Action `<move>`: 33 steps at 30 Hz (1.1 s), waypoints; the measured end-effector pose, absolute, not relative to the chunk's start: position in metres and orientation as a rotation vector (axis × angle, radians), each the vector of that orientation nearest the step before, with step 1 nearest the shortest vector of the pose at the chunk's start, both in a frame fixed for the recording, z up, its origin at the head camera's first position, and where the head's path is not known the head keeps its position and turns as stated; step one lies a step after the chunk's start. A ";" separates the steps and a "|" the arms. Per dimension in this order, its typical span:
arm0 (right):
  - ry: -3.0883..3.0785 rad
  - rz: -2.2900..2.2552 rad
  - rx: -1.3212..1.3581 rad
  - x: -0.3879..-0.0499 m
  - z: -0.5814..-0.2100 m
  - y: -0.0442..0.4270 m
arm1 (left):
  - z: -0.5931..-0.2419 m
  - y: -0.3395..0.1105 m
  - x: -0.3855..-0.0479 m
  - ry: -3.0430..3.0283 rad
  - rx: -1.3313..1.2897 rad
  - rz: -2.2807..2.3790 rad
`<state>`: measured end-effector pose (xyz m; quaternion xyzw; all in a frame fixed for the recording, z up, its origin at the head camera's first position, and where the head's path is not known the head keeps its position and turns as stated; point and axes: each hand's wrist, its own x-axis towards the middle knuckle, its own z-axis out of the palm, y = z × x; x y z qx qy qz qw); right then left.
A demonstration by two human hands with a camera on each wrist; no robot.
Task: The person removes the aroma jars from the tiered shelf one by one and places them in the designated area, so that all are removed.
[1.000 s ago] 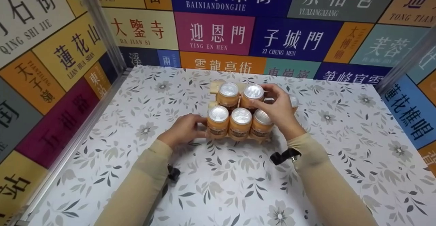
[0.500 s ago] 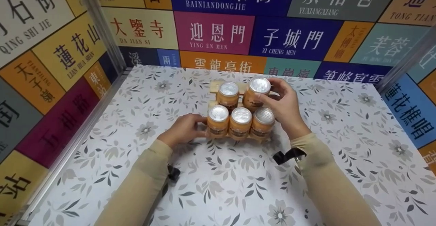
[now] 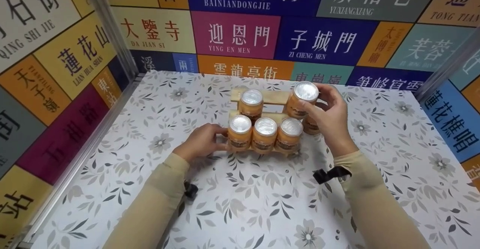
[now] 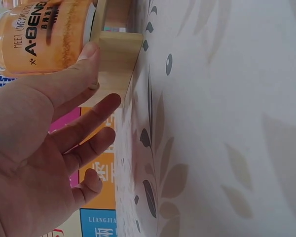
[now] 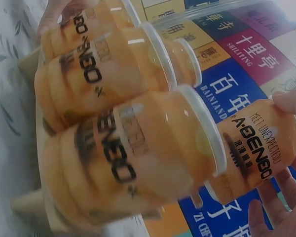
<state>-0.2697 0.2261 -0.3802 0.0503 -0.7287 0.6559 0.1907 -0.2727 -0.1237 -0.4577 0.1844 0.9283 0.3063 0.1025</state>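
Observation:
My right hand (image 3: 332,117) grips an orange can (image 3: 296,106) with a silver top, thumb on its near side and fingers round the far side. This can is tilted and raised over the right end of a wooden stepped rack (image 3: 275,97). In the right wrist view its printed label shows beside the row of cans (image 5: 133,158). My left hand (image 3: 202,141) rests at the rack's left end. In the left wrist view, the thumb touches the lower end of the leftmost front can (image 4: 44,37) by the wood, and the other fingers are loosely spread.
Three cans (image 3: 264,134) stand in the rack's front row and one can (image 3: 251,104) behind them. Another can (image 3: 311,126) is right of the rack, partly hidden by my right hand. A flower-patterned tabletop (image 3: 240,204) lies below; sign-covered walls (image 3: 236,35) enclose it.
My right hand has lifted the can from the back row and carried it to the right, uncovering more of the rack's wood. The left hand has stayed in place.

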 end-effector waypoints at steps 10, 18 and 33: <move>-2.090 1.750 0.002 -0.257 -0.388 0.272 | -0.458 -0.125 -0.271 2.737 0.587 0.938; -2.101 1.722 -0.094 -0.255 -0.396 0.300 | -0.458 -0.126 -0.270 2.727 0.548 0.947; -2.132 1.677 -0.300 -0.265 -0.415 0.342 | -0.460 -0.126 -0.271 2.721 0.563 0.975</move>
